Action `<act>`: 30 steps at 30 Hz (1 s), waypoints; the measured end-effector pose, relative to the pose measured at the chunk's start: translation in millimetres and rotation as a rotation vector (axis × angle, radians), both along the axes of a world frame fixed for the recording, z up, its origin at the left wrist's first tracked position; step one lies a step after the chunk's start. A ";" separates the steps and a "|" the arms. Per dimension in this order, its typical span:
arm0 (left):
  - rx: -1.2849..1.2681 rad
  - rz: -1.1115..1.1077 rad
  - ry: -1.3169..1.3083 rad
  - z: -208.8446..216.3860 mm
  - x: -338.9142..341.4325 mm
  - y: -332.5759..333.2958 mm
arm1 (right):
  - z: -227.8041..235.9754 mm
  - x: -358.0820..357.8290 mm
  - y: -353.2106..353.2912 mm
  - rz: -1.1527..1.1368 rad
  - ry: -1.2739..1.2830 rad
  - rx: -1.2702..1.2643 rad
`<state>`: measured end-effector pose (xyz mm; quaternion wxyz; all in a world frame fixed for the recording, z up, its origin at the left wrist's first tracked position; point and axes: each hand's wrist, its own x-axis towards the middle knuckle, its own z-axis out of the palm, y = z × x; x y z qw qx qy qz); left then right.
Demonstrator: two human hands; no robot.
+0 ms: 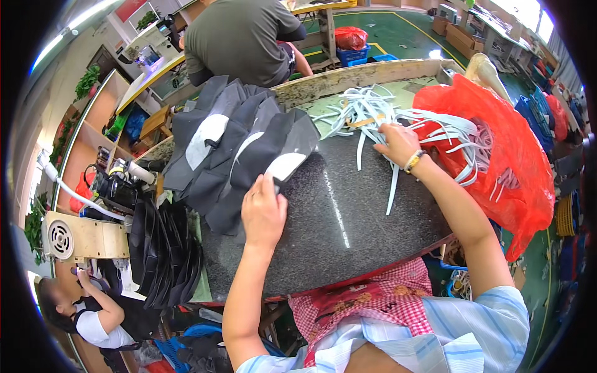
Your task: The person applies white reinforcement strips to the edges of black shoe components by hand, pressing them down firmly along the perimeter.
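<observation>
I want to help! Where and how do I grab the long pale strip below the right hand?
Probably pinch the strip by its loose tail, coming from the person's side of the table: that narrow end points that way, apart from the tangle, while its upper part runs toward the right hand.

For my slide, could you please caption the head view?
Left fingers at overlapping dark pieces, right fingers at tangled pale strips.

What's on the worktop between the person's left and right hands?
In the head view, mostly dark speckled worktop lies between the left hand and right hand, crossed by a bright streak; one pale strip ends nearer the right.
</observation>
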<state>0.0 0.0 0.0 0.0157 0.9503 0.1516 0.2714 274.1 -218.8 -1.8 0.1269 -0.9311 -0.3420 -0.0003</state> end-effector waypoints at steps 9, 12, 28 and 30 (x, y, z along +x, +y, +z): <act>-0.130 -0.151 -0.086 -32.7 -73.3 -114.8 | -15.6 -4.4 26.8 0.028 -0.091 0.206; -0.170 -0.103 -0.031 -19.5 -56.2 -118.7 | -25.2 22.9 21.1 0.094 0.157 0.216; -1.576 -0.068 -0.313 -3.1 -112.5 -118.3 | -11.4 -222.2 -36.0 0.132 1.789 1.062; -1.623 -0.011 -0.300 1.2 -123.2 -110.3 | -8.8 -222.9 -39.0 0.033 1.858 1.215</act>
